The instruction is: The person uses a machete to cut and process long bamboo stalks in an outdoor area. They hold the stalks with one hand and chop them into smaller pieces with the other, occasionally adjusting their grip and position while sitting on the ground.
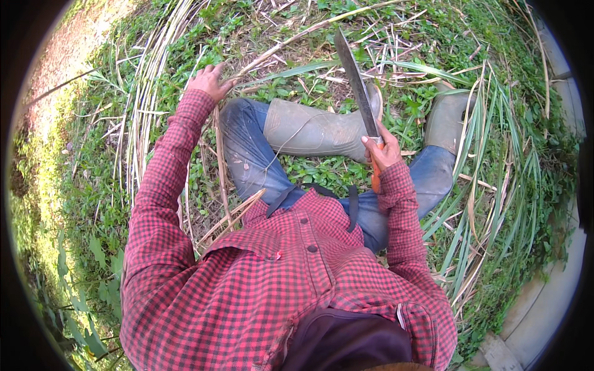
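My right hand (382, 152) grips the orange handle of a long machete (356, 83), whose dark blade points up and away over my rubber boot (315, 131). My left hand (209, 80) reaches out to the left and closes around a long pale cane stalk (291, 38) that runs diagonally up to the right across the ground. I sit on the grass in a red checked shirt and blue jeans, knees bent, both grey-green boots in front of me.
Bundles of dry stripped stalks (145, 93) lie in an arc on the left. Long green leaves (489, 185) pile up on the right beside my other boot (448, 117). A pale concrete edge (544, 290) runs along the far right. Bare soil (68, 49) shows at upper left.
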Demonstrator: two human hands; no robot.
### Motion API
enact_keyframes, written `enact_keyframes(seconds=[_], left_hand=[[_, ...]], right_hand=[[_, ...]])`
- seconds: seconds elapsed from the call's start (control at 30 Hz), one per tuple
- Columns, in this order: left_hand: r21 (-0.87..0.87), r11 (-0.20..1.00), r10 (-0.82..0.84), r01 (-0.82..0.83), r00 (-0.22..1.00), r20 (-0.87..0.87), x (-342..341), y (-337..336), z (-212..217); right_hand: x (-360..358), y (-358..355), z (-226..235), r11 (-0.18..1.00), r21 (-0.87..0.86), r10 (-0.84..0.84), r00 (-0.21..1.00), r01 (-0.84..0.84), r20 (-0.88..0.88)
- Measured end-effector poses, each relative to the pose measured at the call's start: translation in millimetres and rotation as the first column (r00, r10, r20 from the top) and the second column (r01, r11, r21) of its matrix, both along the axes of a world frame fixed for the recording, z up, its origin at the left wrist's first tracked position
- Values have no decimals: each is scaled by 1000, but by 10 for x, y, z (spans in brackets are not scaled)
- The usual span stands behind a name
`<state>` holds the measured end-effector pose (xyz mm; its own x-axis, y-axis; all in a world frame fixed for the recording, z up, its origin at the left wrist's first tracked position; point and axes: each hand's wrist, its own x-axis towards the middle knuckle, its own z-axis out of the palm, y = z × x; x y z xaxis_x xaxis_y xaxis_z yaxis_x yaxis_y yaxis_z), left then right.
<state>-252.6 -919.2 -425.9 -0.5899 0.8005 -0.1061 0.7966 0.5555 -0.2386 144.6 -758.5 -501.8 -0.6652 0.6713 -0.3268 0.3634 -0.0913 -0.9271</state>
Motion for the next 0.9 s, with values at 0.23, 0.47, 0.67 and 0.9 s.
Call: enact_keyframes(seconds=[0.23,0.47,0.67,0.9], left_hand=[[-177,814,579,-553,752,316,-266,-1411,-361],[114,855,473,-507,850,231,349,-1212,-142],[118,888,392,-444,866,310,477,-1041,21],[187,870,410,-456,880,240,576,-1000,10]], right_hand=[[-557,-137,-127,924,347,196,978,-160,-70],[-1187,-368,79,595,668,290,894,-448,341],[-1378,291,-98,655,615,69,845,-440,531],[-1324,201,122,350,677,201,757,-648,621]])
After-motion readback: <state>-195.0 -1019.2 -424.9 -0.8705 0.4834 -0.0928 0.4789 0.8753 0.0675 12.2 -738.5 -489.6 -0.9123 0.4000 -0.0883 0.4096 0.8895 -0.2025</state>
